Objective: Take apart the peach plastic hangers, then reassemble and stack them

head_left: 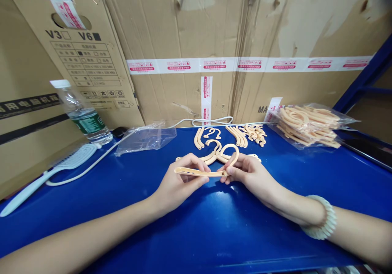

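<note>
Between thumb and fingers, my left hand [182,180] grips a beige plastic hanger arm [196,172], its hollow side turned toward me. My right hand [248,170] pinches a matching curved hanger hook [231,147] where its base meets the right end of that arm. Whether the two pieces are locked together I cannot tell. Just behind my hands lies a hanger [211,157] with its hook up, partly hidden by my fingers. Farther back are loose hanger arms [237,137], two loose hooks [212,133] and a small heap of hooks [255,134].
Bagged hanger parts [309,125] are stacked at the back right, by a dark flat device [367,151]. On the left are a water bottle [88,119], a hairbrush [73,157], a clear plastic bag [147,137] and a white cable [101,161]. Cardboard [171,90] walls the blue table's [196,233] back.
</note>
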Available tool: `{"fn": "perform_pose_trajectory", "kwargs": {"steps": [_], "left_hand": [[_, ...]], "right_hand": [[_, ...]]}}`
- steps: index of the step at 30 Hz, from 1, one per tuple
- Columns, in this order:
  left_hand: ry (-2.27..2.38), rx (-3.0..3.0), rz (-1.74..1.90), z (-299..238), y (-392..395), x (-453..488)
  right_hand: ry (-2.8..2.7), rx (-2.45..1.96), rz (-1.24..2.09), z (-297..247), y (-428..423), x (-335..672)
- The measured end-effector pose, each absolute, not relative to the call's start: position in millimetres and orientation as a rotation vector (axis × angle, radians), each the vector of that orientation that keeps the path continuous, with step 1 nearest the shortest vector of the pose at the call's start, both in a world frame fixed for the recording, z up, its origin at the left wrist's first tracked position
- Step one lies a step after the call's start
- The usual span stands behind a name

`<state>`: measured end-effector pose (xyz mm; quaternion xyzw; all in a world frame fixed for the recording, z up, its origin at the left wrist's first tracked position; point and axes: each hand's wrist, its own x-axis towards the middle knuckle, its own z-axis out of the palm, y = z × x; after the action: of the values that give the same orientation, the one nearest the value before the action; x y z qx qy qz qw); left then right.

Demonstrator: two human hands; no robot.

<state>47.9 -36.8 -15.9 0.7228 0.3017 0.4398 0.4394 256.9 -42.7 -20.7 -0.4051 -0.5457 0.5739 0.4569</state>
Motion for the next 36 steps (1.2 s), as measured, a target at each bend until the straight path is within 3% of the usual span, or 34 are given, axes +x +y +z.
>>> {"fn": "perform_pose_trajectory", "kwargs": {"steps": [28, 36], "left_hand": [[0.911, 1.551, 1.136, -16, -37, 52], [0.871, 1.412, 0.886, -19, -43, 58]], "right_hand": [[-1.598, -1.056, 1.202, -14, -48, 252], [-1.616, -0.999, 1.372, -17, -49, 246]]}}
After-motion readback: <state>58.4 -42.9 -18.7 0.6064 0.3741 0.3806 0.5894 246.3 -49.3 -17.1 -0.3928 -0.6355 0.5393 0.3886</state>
